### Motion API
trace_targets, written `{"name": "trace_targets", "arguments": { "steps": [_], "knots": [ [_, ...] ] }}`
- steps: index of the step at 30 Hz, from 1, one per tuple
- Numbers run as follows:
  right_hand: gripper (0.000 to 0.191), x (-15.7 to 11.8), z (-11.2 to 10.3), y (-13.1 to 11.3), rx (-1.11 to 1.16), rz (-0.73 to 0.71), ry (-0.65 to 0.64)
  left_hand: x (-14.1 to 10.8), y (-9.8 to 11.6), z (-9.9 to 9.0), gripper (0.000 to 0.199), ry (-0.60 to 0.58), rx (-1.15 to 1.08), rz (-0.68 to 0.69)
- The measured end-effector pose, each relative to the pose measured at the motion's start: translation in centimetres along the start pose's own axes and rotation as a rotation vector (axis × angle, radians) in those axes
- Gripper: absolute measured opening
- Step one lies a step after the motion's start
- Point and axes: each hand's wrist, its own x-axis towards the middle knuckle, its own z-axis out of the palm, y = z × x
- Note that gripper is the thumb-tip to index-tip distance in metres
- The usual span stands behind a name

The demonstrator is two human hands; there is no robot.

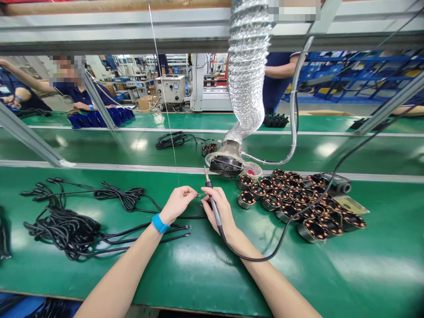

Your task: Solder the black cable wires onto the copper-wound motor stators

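Note:
My right hand [220, 207] is closed around a soldering iron [215, 207], its tip pointing up and away. Thumb and forefinger of my left hand [179, 203], with a blue band at the wrist, pinch a thin wire [199, 195] whose short end shows between both hands; whether it is a cable lead or solder I cannot tell. A thin strand [168, 115] hangs from above down to my left hand. Behind the hands a black cable [190, 217] runs toward the right palm. Several stripped cable ends [185, 228] lie below my left wrist.
Coiled black cables [66, 227] cover the left of the green bench [205, 282]. Copper-wound motor stators [281, 196] cluster at right. A fume-extractor fan [227, 165] hangs ahead on a foil duct [248, 57], beside a small round tub [252, 170]. Co-workers sit and stand across the bench.

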Motion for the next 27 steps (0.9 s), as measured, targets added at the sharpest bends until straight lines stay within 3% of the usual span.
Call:
{"name": "trace_targets", "arguments": {
  "steps": [15, 20, 27],
  "knots": [
    [0.042, -0.5, 0.0, 0.2, 0.086, 0.19, 0.143, -1.0, 0.8, 0.3, 0.033, -0.1, 0.017, -0.03],
    [0.045, -0.3, -0.3, -0.5, 0.014, 0.104, 0.155, -1.0, 0.3, 0.3, 0.029, -0.094, 0.109, 0.072],
    [0.041, -0.2, -0.2, -0.8, 0.0, -0.036, 0.079, -1.3, -0.2, 0.6, 0.023, -0.104, 0.249, 0.245]
  ]
}}
